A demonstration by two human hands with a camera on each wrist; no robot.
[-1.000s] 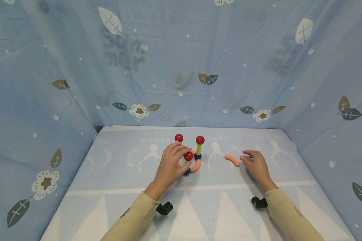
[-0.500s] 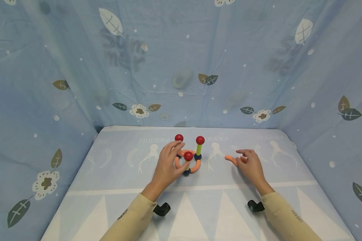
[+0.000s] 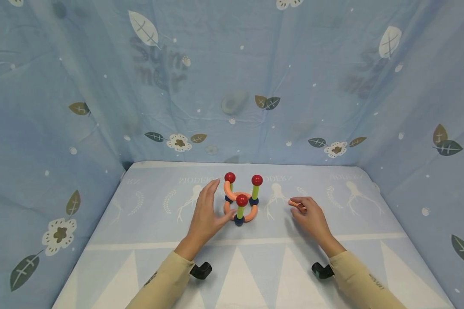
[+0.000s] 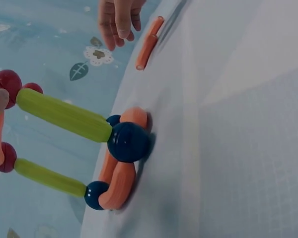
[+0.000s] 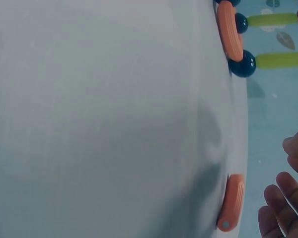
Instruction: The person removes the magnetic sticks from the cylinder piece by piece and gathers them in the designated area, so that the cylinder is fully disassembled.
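Three navy balls (image 3: 239, 220) and curved orange rods form a ring, with green sticks (image 3: 255, 192) standing on it, topped by red balls (image 3: 241, 200). Another curved orange rod (image 3: 229, 189) spans the front and back-left red balls. Just left of this structure my left hand (image 3: 205, 214) is spread, fingers extended; its thumb tip overlaps the front red ball (image 4: 7, 88) in the left wrist view, contact unclear. My right hand (image 3: 313, 219) hovers beside two loose orange rods (image 4: 149, 44), fingers loosely bent and holding nothing; one rod (image 5: 232, 203) shows in the right wrist view.
A patterned cloth (image 3: 255, 274) covers the tabletop. Blue printed curtains (image 3: 232, 64) rise behind it and along both sides. Black devices (image 3: 202, 271) are attached at both wrists.
My left hand has drawn back leftward from the red balls, its fingers spreading wider. My right hand has moved left over the loose orange rods. The structure stays in place.
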